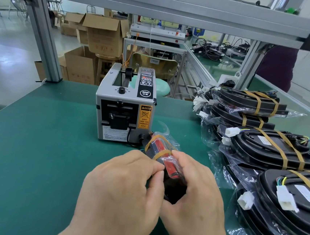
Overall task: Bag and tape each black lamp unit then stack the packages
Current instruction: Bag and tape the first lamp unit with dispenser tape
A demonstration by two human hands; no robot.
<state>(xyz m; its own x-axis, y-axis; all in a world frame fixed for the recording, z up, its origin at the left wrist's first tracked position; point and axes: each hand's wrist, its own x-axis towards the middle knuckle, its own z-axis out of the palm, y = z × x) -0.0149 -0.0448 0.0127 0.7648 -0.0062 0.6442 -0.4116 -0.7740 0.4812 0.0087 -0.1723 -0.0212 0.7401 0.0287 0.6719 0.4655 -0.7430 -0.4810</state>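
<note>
Left hand (124, 190) pinching, right hand (195, 197) gripping the bagged lamp unit (166, 163), press its tape (161, 153) flat (no wrinkles).

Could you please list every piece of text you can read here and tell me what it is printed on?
"SEMI" and "切割": round mark on the tape dispenser's black panel.
"CAUTION", "DO NOT INSERT YOUR FINGERS INTO OUTLET": orange sticker on its front.
Too small or blurred: dispenser's white print label, chair tag, red print on cardboard boxes, white labels on bagged lamp units.
</note>
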